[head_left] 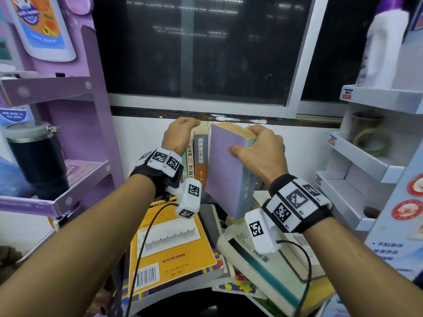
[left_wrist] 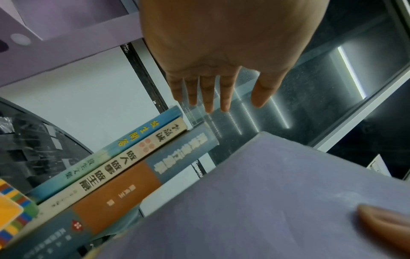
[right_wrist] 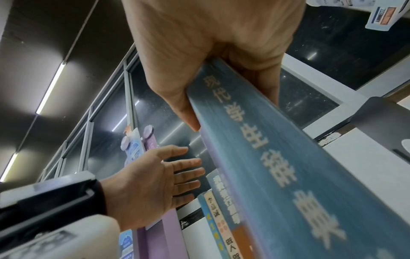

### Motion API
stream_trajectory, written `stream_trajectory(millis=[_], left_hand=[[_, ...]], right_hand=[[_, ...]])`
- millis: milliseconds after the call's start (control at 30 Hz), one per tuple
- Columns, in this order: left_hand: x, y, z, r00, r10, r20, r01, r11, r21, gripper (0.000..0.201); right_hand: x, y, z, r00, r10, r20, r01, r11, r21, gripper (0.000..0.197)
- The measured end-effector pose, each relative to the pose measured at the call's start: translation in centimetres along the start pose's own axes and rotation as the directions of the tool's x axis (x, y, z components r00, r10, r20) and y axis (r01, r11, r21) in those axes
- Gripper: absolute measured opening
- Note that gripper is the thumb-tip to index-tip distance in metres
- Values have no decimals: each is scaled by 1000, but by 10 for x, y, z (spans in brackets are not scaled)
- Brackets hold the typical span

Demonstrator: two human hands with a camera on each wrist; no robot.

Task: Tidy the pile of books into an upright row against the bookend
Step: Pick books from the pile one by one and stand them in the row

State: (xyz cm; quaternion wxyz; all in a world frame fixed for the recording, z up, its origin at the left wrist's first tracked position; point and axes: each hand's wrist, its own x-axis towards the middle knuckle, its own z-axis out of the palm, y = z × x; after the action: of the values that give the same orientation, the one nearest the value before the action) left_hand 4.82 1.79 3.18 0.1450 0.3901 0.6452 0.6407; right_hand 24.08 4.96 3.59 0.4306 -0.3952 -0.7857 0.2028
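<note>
My right hand [head_left: 247,143] grips a thick book with a purple cover [head_left: 226,170] by its top edge, thumb on the cover and fingers on the far side. The book's blue spine [right_wrist: 266,166] faces me and it stands tilted just right of three upright books [head_left: 201,156]. Their spines are thin blue [left_wrist: 106,154], cream [left_wrist: 124,157] and blue-and-orange [left_wrist: 124,184]. My left hand [head_left: 183,129] hovers over their tops with straight fingers [left_wrist: 208,98], holding nothing. A yellow book [head_left: 169,243] and a cream-and-teal book [head_left: 256,257] lie flat in the pile below. I cannot pick out the bookend.
A purple shelf unit [head_left: 75,124] with a black tumbler [head_left: 36,161] stands close on the left. A white shelf unit [head_left: 357,179] is on the right. The wall and a dark window [head_left: 201,53] are right behind the books. A grey plate [right_wrist: 381,119] stands beyond the held book.
</note>
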Motion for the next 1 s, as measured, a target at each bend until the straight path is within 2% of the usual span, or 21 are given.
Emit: stream_trajectory(millis=[133,367,633,1000], left_hand=[[14,-16,8,999,-33,-12,33,997,70,37],[32,-35,17,998,-44,51,38,993,111,39],[45,-47,15,998,-38,56,39,999,-4,23],[53,-64,15,999,39,23,-39,999,-11,25]], right_hand=[[15,11,7,999,34,-10,-34,999,0,31],[37,21,29,998,55,-38,-56,998,-29,26],[54,23,80,995,97,-38,-97,995,-2,36],[56,31,117,991,130,-21,-130,991,4,44]])
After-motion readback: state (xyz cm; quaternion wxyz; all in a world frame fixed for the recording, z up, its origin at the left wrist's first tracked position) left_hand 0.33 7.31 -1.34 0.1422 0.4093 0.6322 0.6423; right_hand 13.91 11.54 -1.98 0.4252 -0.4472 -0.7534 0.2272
